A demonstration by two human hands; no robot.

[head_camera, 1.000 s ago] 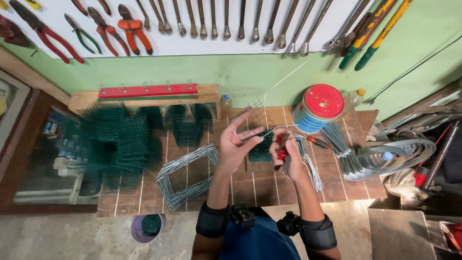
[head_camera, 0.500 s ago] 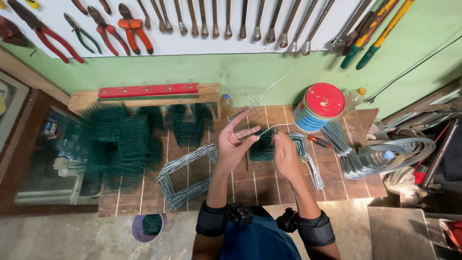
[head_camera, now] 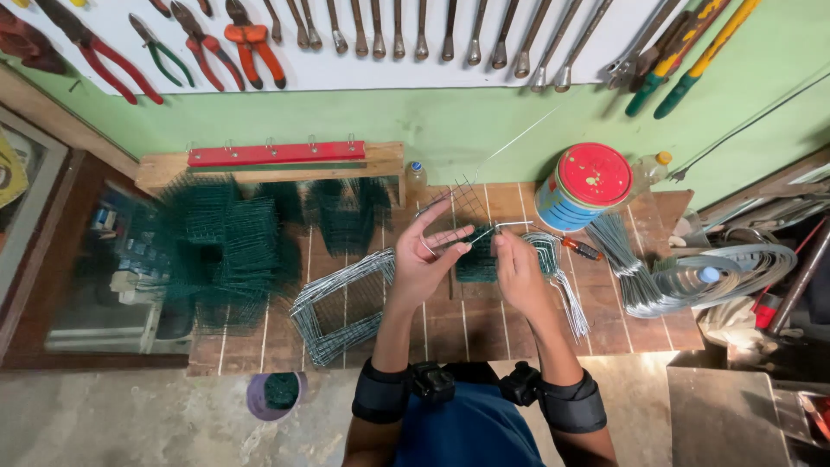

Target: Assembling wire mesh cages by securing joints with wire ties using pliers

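Observation:
My left hand is raised over the tiled bench with fingers spread, pinching a small square of grey wire mesh that stands tilted above it. My right hand is right beside it, pinching a thin silver wire that runs to the mesh. A small stack of dark green mesh lies on the bench beneath both hands. A red-handled tool rests on the bench just right of my right hand.
A red-lidded tin stands at the back right, with wire bundles and a wire coil beside it. Green mesh stacks and bent silver frames lie to the left. Pliers and wrenches hang on the wall.
My right hand has put the red-handled tool down on the bench and taken hold of the silver wire. My left hand has stayed raised with the mesh piece.

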